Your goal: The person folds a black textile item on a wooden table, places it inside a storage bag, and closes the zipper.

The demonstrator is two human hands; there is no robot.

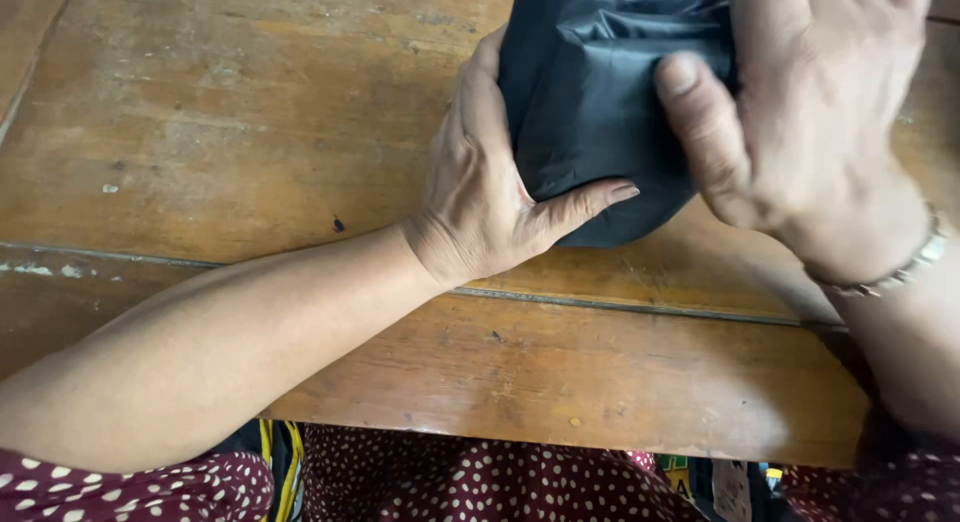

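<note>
Worn brown wood made up the surface (250,132), scratched and marked with pale flecks, with a seam running left to right across it near the front edge. Below that edge, dark red cloth with white dots (480,487) could be seen.

On the far right part of the surface a black bundle (590,112) was held between both hands. It appeared to be thin plastic or slick fabric, creased and folded over something rounded; what was inside could not be seen. It was judged to be soft and yielding, probably light, with a smooth skin that might slide under the fingers, so a hold around its bulk from both sides seemed better than a pinch at a loose fold.

The left hand (480,197) was cupped against the bundle's left side, its thumb (590,202) stretched under the near rounded edge and its other fingers hidden behind the black material. The right hand (810,122) was laid over the right side from above, its thumb (700,122) pressed down on the front face, the remaining fingers spread and partly cut off by the frame's edge. A light metal bracelet (900,272) was worn on the right wrist. Both hands were closed around the bundle, which rested on the surface.
</note>
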